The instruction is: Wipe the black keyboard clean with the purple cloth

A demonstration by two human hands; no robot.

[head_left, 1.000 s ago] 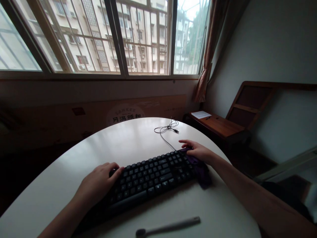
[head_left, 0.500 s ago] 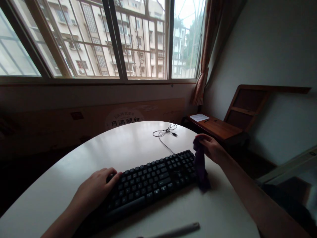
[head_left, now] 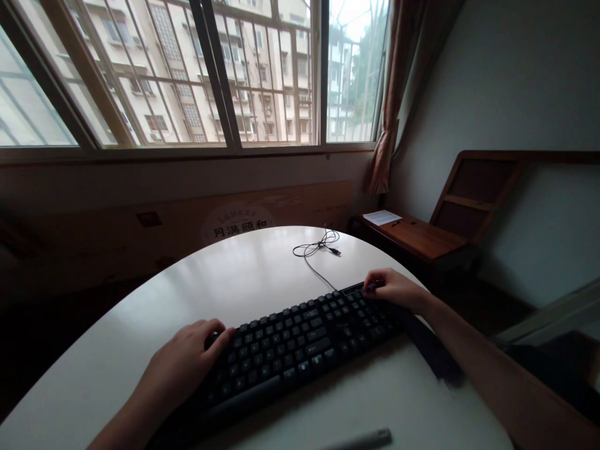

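Note:
A black keyboard [head_left: 300, 344] lies slanted on the white round table [head_left: 244, 275]. My left hand [head_left: 180, 362] rests on the keyboard's left end, fingers curled over its corner. My right hand [head_left: 396, 289] sits at the keyboard's far right corner, fingers pinched on a dark purple cloth [head_left: 431, 350]. The cloth trails from under that hand along my forearm to the table's right edge. The keyboard's thin cable [head_left: 316, 250] runs away from it and ends in a loose coil with a plug.
A grey pen-like stick [head_left: 360, 439] lies at the table's near edge. A low wooden side table [head_left: 417, 234] with a sheet of paper stands to the right. A barred window and a curtain are behind, with a cardboard panel under the sill.
My right hand had lifted the purple cloth off the keyboard's right end; now it is back down on the far right corner with the cloth trailing. The left hand stayed put.

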